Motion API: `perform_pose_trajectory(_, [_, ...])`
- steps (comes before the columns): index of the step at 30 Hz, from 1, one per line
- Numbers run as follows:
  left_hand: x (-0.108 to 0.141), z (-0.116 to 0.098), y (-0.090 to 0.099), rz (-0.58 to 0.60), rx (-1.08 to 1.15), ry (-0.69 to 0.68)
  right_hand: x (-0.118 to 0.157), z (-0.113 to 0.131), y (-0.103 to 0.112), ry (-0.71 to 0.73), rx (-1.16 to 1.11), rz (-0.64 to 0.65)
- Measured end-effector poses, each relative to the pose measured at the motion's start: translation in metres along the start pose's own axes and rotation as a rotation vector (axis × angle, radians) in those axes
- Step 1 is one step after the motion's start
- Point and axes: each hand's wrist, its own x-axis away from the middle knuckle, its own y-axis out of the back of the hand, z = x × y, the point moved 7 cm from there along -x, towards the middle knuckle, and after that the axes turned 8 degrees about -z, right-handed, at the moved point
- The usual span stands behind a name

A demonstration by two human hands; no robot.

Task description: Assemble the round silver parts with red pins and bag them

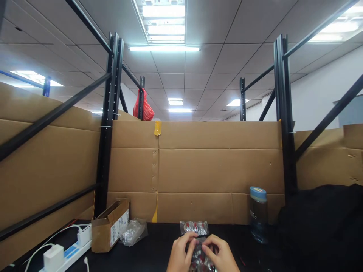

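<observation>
My left hand (183, 251) is closed, its thumb and forefinger pinching the left side of a small clear plastic packet (200, 242). From the other side my right hand (220, 252) grips the same packet, with its fingers curled inward. Shiny silvery and red bits show through the plastic, too small to name. Just beyond my fingertips lies another clear packet (194, 227) with red and silvery pieces inside. More of these shiny packets (200, 260) lie below and between my hands, partly hidden by them.
Left on the black tabletop (159, 249) stand an open cardboard box (103, 234), a crumpled clear plastic bag (132, 232) and a white power strip (75, 251) with plugs. A blue-capped bottle (258, 215) and black fabric (323, 226) are at right. Cardboard panels (195, 170) wall the back.
</observation>
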Motion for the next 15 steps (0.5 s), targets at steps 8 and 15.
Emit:
perform_pose_trajectory(8, [0.000,-0.003,0.007,0.009,0.030,0.053,-0.004,0.005,0.005,-0.021,-0.205,-0.106])
perform_pose_trajectory(15, [-0.016,0.006,0.039,-0.190,0.096,0.143,-0.001,-0.010,-0.001,-0.099,-0.179,-0.057])
